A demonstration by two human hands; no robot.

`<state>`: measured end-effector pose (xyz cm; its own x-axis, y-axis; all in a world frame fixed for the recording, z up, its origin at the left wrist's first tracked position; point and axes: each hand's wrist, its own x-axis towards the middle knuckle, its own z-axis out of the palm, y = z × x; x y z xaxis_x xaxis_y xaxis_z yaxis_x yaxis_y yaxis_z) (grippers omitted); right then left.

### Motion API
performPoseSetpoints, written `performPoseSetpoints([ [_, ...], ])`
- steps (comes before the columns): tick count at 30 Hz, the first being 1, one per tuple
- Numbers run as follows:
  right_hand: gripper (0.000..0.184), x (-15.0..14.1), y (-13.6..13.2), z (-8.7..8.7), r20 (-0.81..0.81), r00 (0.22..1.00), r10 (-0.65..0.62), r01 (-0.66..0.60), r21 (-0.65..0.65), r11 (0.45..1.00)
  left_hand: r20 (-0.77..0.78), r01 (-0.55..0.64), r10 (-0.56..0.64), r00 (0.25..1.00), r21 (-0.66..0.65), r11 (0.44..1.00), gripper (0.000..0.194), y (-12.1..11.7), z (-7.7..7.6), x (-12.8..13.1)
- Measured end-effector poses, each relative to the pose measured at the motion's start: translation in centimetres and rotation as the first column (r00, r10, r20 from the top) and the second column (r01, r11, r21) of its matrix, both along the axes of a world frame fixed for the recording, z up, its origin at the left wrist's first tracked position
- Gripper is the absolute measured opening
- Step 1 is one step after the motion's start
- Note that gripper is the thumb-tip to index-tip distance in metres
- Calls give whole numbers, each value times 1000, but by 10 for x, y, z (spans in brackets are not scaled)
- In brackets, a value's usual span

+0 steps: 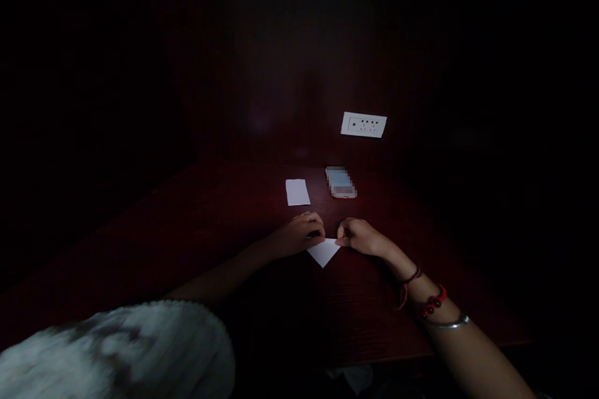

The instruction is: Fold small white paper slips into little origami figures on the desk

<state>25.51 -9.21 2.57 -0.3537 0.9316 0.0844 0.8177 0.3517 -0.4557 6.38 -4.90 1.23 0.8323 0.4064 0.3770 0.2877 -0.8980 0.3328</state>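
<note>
A small white sheet of paper (pixel 324 254), folded into a triangle, lies on the dark red table with its point towards me. My left hand (pixel 302 232), a ring on one finger, is closed at the triangle's left corner, thumb along the upper edge. At the right corner my right hand (pixel 359 236) pinches the paper between thumb and curled fingers. Part of the upper edge is hidden by my left fingers. Beyond my left hand rests a white rectangular piece of paper (pixel 297 192).
A phone (pixel 341 182) with a blurred-out screen lies behind my right hand. A white socket panel (pixel 364 124) is set in the dark wall above it. The table (pixel 369 336) has its near edge low in view; pale items below it are unclear.
</note>
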Motion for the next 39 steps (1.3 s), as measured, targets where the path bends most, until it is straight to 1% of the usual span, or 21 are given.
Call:
performPoseSetpoints([
  [3,5,-1,0,0,-31,999,44,-41,92,995,61,-9,10,998,-21,1000,7,1,-2,3],
  [7,4,-3,-1,3,-82,993,86,-64,238,969,159,-75,76,984,-13,997,7,3,-3,5],
  [11,8,-9,-4,6,-136,979,149,-101,312,945,215,-103,99,972,6,995,7,0,1,7],
  [15,8,-16,-6,7,-172,973,154,-88,343,935,234,-96,91,968,9,995,6,-6,7,8],
  [19,6,-17,-6,8,-160,975,156,-92,348,933,245,-74,69,967,13,997,7,-9,8,8],
  [22,6,-12,-5,10,-112,982,152,-107,332,937,249,-80,73,966,18,997,8,-8,8,6],
  [26,7,2,-3,14,-55,990,128,-104,322,941,252,-94,85,964,21,995,9,-4,7,3],
  [28,6,11,-1,14,-33,995,98,-83,322,943,255,-104,95,962,22,994,9,-2,6,1],
  [31,6,22,2,13,-49,999,-5,21,351,936,259,-121,112,959,21,992,8,3,2,-1],
  [32,7,24,2,13,-69,997,-18,41,361,932,260,-128,118,958,20,992,8,4,1,-2],
  [34,8,24,1,13,-112,994,3,40,375,926,262,-140,132,956,12,990,8,5,-1,-3],
  [36,9,18,-2,13,-140,988,67,-9,382,924,258,-147,142,956,0,989,8,5,-2,-2],
  [39,8,3,-6,12,-132,981,144,-86,366,926,246,-146,144,958,-8,989,9,2,-1,0],
])
